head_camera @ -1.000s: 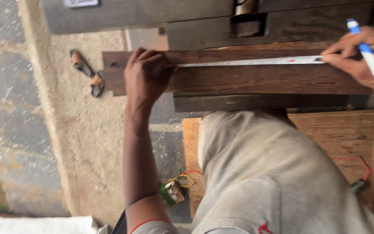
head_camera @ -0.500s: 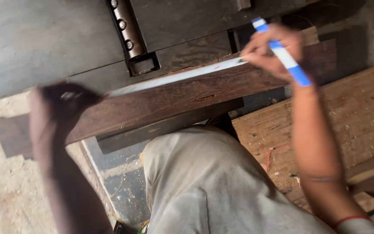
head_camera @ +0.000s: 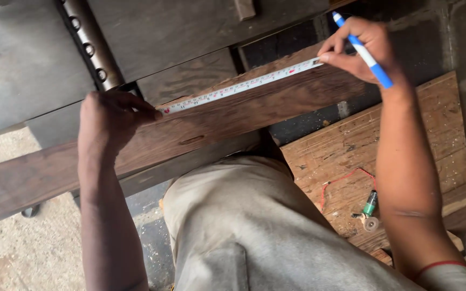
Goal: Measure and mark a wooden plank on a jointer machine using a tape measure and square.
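Both grips are pinching the white measuring tape – it lies stretched along the upper edge of the dark wooden plank.

The left hand presses one tape end on the plank with closed fingertips; the right hand pinches the other end, and a blue-white pen stands between its fingers. Below the plank is the person's grey-clothed knee – right of it, a plywood sheet with a small green tool.

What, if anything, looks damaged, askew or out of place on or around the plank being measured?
The dark plank has a small slot-like gouge in its face, below the tape measure stretched between the left hand and right hand. A small green tool with red wire lies loose on the plywood.
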